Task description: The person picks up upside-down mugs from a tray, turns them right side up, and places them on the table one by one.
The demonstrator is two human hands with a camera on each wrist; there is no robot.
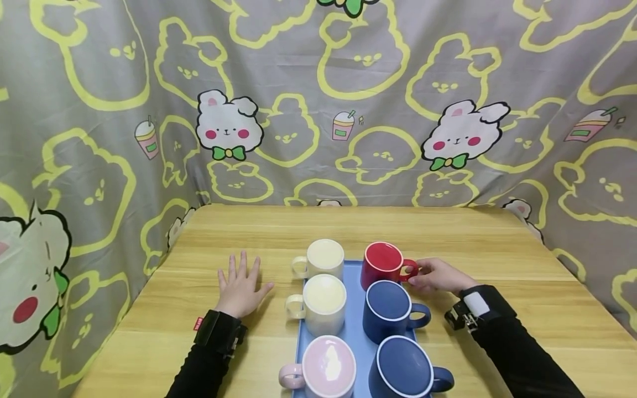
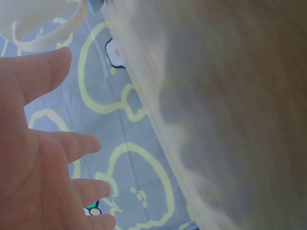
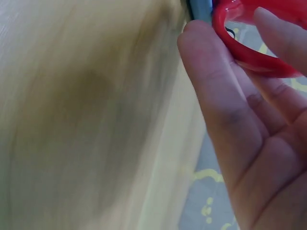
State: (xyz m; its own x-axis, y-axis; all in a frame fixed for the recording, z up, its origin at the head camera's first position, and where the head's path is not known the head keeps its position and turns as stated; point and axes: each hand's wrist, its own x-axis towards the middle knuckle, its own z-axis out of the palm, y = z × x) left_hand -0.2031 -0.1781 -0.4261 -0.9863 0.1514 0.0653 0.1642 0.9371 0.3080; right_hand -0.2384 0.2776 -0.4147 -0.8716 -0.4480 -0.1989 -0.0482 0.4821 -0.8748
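Beside the blue tray (image 1: 354,309), my right hand (image 1: 438,275) holds the handle of a red mug (image 1: 382,265) at the tray's far right corner. The right wrist view shows the index finger along the red handle (image 3: 254,62) with the thumb on its other side. My left hand (image 1: 241,290) lies over the wooden table left of the tray, palm down, fingers spread and holding nothing. Nearest to it are two cream mugs (image 1: 324,304); the left wrist view catches a pale mug handle (image 2: 53,36) above the thumb.
Two dark blue mugs (image 1: 388,309) stand in front of the red one, handles to the right. A pink mug (image 1: 328,367) stands at the tray's near left. The wooden table (image 1: 164,309) is bounded by a grey patterned cloth (image 1: 288,72) behind and at both sides.
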